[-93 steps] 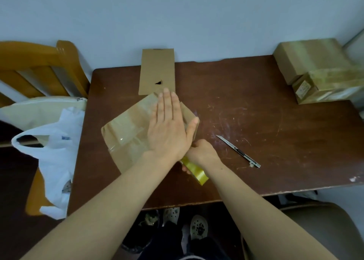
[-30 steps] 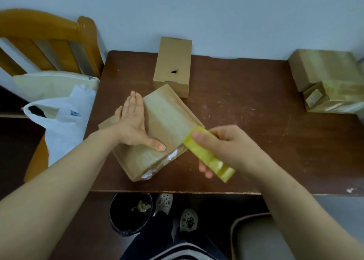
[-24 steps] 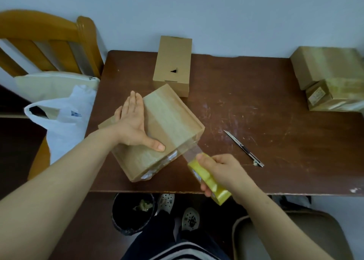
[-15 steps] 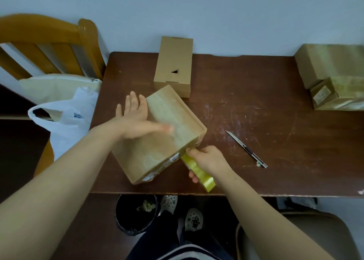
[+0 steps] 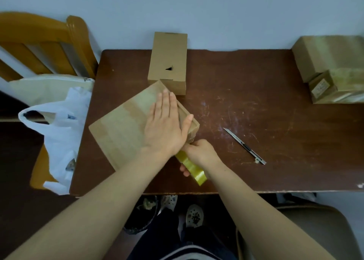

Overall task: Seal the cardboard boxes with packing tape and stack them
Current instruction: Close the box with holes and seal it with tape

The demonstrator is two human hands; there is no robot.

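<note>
- starting big: what carries it all?
- a scratched brown worktop (image 5: 275,106) against a pale wall. a wooden chair (image 5: 39,35) stands at its left end, with a white bag (image 5: 59,133) beside that edge.
- and the boxes?
- two taped boxes (image 5: 331,59) sit together at the far right. a flat box (image 5: 122,129) lies askew at the front left, with glossy tape bands across its top. a plain box (image 5: 167,59) stands behind it, right at its far corner.
- the hands?
- the left grip (image 5: 167,125) is released: palm down, fingers straight, lying on the flat box's top by its right corner. the right grip (image 5: 201,153) is clenched round the tape roll (image 5: 194,170), just beside that box's near right side and close to the worktop's front edge.
- anything smaller?
- a knife (image 5: 244,145) lies on the worktop right of the hands, blade out, apart from them.
</note>
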